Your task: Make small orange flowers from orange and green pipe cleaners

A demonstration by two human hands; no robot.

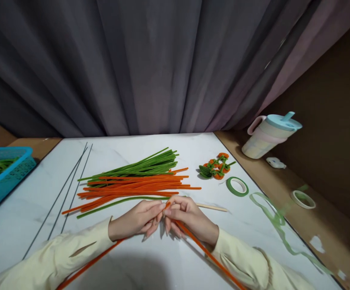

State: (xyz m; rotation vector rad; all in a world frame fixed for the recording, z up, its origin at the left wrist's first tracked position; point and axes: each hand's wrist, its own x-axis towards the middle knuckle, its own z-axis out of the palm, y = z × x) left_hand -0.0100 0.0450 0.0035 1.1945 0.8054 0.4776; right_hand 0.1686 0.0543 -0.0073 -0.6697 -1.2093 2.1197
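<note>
My left hand [140, 217] and my right hand [190, 217] meet at the near middle of the white tabletop. Both are closed, pinching an orange pipe cleaner [209, 255] between thumbs and fingers. A small bent piece of it shows at the fingertips. One length runs down under my right forearm side, another down past my left sleeve. Just beyond my hands lie a bundle of orange pipe cleaners [138, 186] and a bundle of green pipe cleaners [145, 166]. A single green pipe cleaner [111, 205] and a thin wooden stick [213, 207] rest close behind my fingers.
Small orange-and-green pipe-cleaner pieces [219, 166] lie at the right, near a green tape roll [237, 187] and a loose green strip [279, 229]. Thin dark wires [68, 189] and a blue basket [9, 177] are left. A lidded cup [265, 137] stands far right.
</note>
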